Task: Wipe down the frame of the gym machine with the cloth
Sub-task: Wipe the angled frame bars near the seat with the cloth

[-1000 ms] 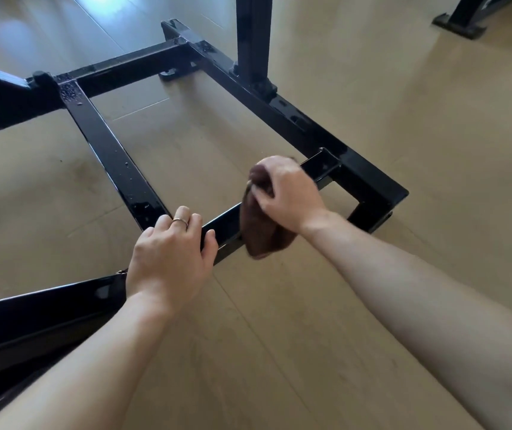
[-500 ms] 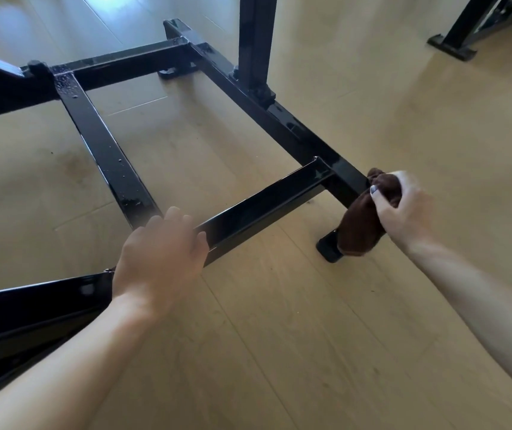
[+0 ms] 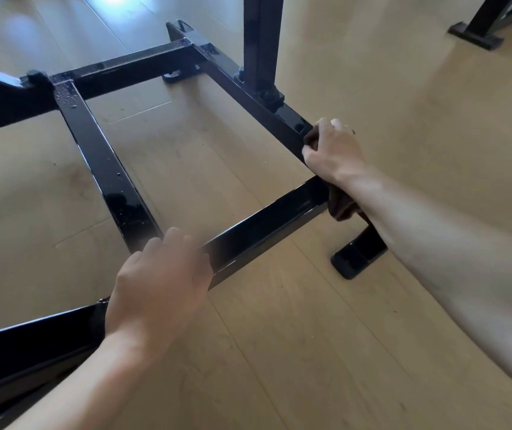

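Note:
The gym machine's black steel frame (image 3: 103,169) lies low over the wooden floor as a grid of square bars. My left hand (image 3: 158,283) grips the near crossbar (image 3: 264,225) where it meets the left bar, fingers curled over its top. My right hand (image 3: 332,150) holds a dark brown cloth (image 3: 341,206) against the long right-hand rail (image 3: 248,91), just above the joint with the crossbar. Most of the cloth is hidden under the hand and wrist; a fold hangs below the wrist.
A black upright post (image 3: 261,41) rises from the right rail just beyond my right hand. A rubber foot (image 3: 354,259) sits on the floor under my right forearm. Another machine's black base (image 3: 478,35) stands at the top right. Bare wooden floor lies to the right.
My right hand carried the cloth off the crossbar, out past the frame's near right corner, then up onto the right rail above the joint. My left hand stayed on the crossbar.

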Tool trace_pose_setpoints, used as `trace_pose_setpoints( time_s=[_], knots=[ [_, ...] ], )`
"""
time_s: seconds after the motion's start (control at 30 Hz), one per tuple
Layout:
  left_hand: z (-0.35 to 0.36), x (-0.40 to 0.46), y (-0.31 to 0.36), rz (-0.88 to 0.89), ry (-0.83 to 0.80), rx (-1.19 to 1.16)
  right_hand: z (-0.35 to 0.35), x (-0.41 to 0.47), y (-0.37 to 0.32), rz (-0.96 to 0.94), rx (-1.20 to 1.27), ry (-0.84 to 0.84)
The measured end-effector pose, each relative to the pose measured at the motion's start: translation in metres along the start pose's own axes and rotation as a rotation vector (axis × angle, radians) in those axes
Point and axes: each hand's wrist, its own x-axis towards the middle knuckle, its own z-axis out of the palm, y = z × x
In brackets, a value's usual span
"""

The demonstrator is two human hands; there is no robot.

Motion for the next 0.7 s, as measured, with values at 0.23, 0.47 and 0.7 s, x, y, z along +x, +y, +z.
trace_pose_setpoints(
  time_s=[0.23,0.47,0.7],
  knots=[
    [0.008,-0.002,-0.001,0.023,0.039,0.029,0.016,0.050,-0.030,-0.158,-0.114,-0.066],
    [0.011,-0.003,-0.001,0.050,0.065,0.032,0.033,0.091,-0.062,-0.199,-0.160,-0.097],
    [0.005,-0.001,-0.001,0.021,0.032,0.011,0.031,0.065,-0.040,-0.176,-0.169,-0.011]
  ],
)
